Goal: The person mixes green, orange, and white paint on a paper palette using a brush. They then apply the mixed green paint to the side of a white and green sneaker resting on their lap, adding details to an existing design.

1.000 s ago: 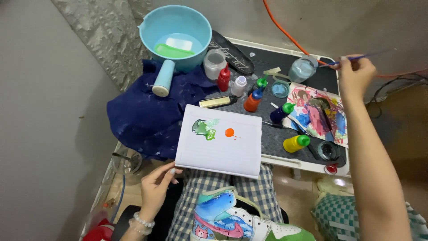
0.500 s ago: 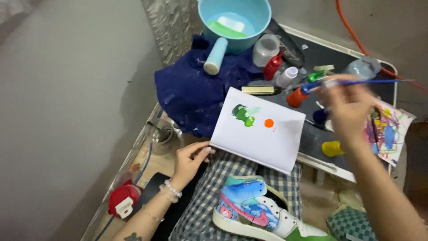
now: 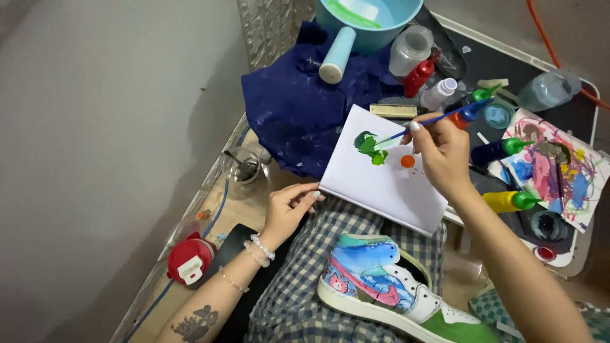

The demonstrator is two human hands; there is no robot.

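Observation:
My right hand (image 3: 441, 152) grips a thin blue paintbrush (image 3: 438, 119), and the brush tip rests in the green paint blob (image 3: 368, 145) on a white pad (image 3: 384, 178). An orange dot (image 3: 407, 161) lies beside the green. My left hand (image 3: 287, 209) holds the pad's near left corner with its fingertips. The pad leans from my lap up onto the tray edge. A painted sneaker (image 3: 387, 286), blue, pink and green, sits on my checked-trouser lap below the pad.
A dark tray (image 3: 575, 95) carries several paint bottles (image 3: 505, 201), a paint-smeared sheet (image 3: 549, 171) and a clear cup (image 3: 548, 90). A blue cloth (image 3: 295, 108) lies under a light blue basin (image 3: 372, 22). A glass jar (image 3: 243, 166) and a red-white object (image 3: 189, 260) sit at left.
My right hand came in from the far right of the tray with the brush and set its tip into the green paint on the pad. The view shifted closer and left.

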